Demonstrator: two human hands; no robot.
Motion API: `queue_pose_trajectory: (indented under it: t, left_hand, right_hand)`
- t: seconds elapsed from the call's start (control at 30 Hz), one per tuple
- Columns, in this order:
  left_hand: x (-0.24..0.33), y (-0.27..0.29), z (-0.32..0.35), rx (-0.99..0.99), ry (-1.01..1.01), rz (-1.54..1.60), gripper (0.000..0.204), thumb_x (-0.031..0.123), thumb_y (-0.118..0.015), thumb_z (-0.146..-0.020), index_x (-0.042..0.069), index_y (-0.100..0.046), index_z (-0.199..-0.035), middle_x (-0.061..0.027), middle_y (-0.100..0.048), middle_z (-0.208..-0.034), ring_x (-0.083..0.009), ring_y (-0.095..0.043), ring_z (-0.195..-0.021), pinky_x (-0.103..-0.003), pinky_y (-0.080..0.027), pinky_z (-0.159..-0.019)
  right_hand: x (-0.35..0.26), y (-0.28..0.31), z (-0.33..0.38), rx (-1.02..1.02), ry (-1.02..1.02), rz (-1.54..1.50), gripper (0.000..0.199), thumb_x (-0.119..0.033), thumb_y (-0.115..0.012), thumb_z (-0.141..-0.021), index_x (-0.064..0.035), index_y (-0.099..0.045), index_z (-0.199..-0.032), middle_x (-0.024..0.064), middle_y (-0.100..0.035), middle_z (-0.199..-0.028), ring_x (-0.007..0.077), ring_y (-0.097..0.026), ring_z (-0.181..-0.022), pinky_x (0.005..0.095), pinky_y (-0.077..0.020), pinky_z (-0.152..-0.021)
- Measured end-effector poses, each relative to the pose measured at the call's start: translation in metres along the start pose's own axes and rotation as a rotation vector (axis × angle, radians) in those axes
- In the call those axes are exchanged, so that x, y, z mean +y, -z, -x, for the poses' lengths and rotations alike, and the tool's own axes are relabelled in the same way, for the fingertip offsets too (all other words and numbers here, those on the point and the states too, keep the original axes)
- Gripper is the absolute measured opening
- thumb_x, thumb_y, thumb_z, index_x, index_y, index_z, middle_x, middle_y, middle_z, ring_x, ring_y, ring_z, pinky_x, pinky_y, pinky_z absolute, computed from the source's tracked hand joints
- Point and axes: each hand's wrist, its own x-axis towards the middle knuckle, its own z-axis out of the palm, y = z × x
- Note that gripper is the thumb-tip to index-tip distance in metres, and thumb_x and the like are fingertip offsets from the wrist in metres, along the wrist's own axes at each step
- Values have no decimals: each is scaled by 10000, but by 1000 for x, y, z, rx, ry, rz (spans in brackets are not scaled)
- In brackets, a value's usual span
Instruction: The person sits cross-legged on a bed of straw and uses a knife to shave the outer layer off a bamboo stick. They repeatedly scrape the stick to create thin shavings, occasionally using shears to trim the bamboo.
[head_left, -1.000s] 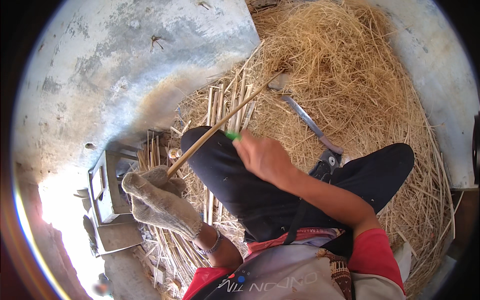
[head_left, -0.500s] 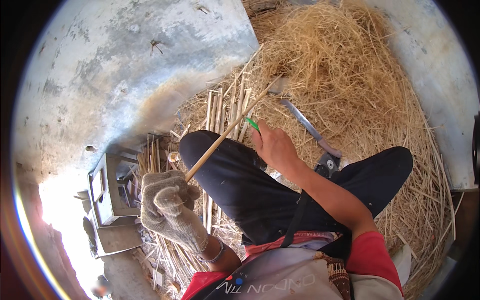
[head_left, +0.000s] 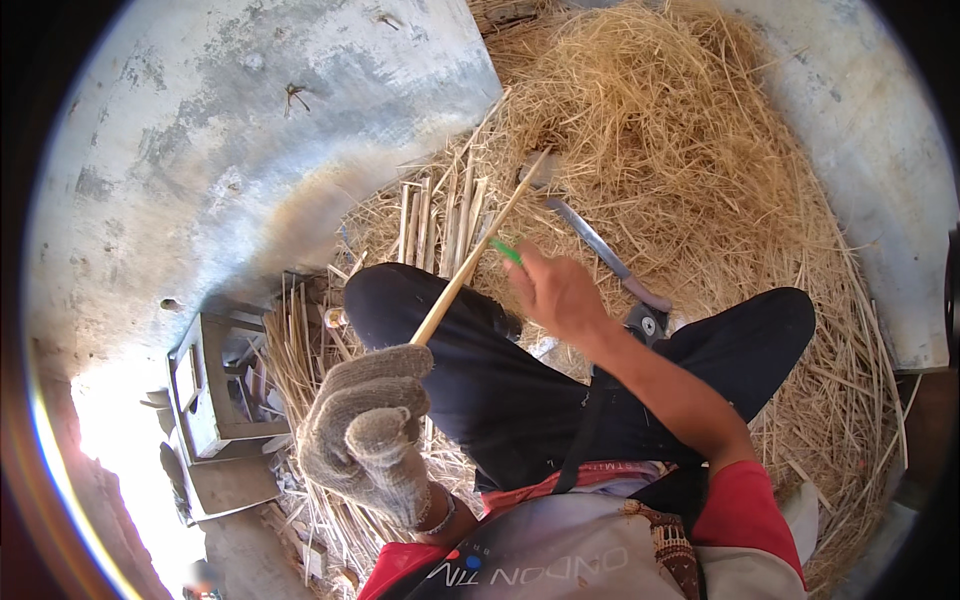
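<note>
My left hand, in a grey knitted glove, is closed around the lower end of a long, pale stick that looks like split bamboo. It slants up and away to the right, over my left knee, tapering toward its far end. In my bare right hand, slightly smeared by motion, is a slim green tool. Its tip lies at the middle of the stick, apparently touching it, and the fingers hide the rest, so its kind is unclear. Beyond that hand, a large knife with a wooden handle lies on the shavings.
A big heap of straw-coloured shavings fills the far right. Several cut strips lie beyond my left knee. A worn wooden cabinet and a bundle of thin sticks stand at left, below a stained wall.
My left hand has moved right and slightly nearer me, and the stick now slants more steeply, its paler face showing. My right hand has shifted slightly right. The whole view has drifted a little.
</note>
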Motion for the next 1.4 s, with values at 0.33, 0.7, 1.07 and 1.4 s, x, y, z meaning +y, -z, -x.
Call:
queue_pose_trajectory:
  t: [0.33, 0.7, 1.07, 1.4]
  left_hand:
    - [0, -4, 5, 66, 78, -21, 497, 405, -641, -956, -34, -585, -731, -163, -650, -733, -172, -594, -494, -239, -428, -405]
    - [3, -11, 8, 131, 153, -12, 492, 391, -638, -958, -38, -581, -726, -170, -649, -716, -179, -596, -494, -246, -431, -406]
    - [3, -14, 8, 211, 284, 28, 487, 377, -636, -961, -42, -576, -722, -178, -648, -699, -186, -597, -494, -254, -434, -407]
    - [-10, 5, 10, 126, 227, 140, 396, 284, -653, -944, -45, -579, -736, -155, -630, -679, -186, -610, -529, -277, -477, -444]
  right_hand:
    - [27, -9, -22, -146, -227, 123, 264, -277, -502, -1001, -21, -552, -1035, 266, -654, -708, 465, -658, -662, 557, -534, -589]
    - [86, -36, -37, -81, -332, 203, 289, -303, -466, -1010, -35, -542, -1084, 264, -655, -715, 468, -666, -711, 570, -544, -646]
    - [145, -63, -42, 83, -196, 266, 323, -345, -500, -1012, -35, -554, -1087, 248, -627, -666, 425, -641, -589, 550, -485, -498]
    - [-51, 14, -3, 11, 278, -328, 259, -252, -568, -1000, 6, -574, -996, 181, -575, -610, 349, -579, -491, 458, -425, -477]
